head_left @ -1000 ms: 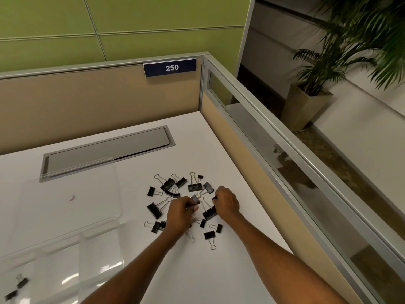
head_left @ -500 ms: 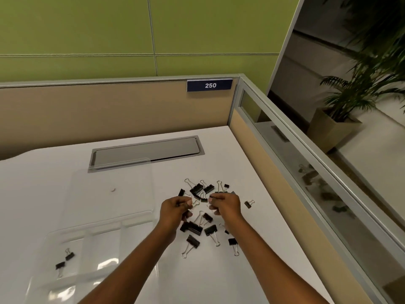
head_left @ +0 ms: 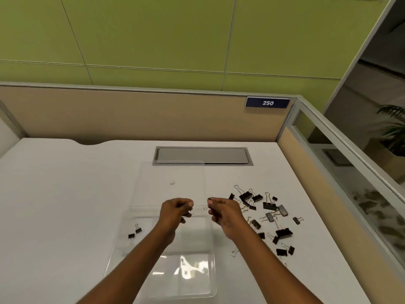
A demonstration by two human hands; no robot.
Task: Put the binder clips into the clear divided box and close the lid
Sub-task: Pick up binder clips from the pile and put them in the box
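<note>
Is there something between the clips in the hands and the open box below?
Nothing visible does. The left hand and right hand, each pinching a clip, hang over the box; its lid is open behind, leaving the compartments uncovered.

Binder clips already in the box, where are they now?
In the head view, the two binder clips lie inside the clear divided box by its left wall, left of the left hand, far from the loose clips on the right.

White desk point(head_left: 65, 194): clear box point(head_left: 192, 240), binder clips point(head_left: 270, 206)
</note>
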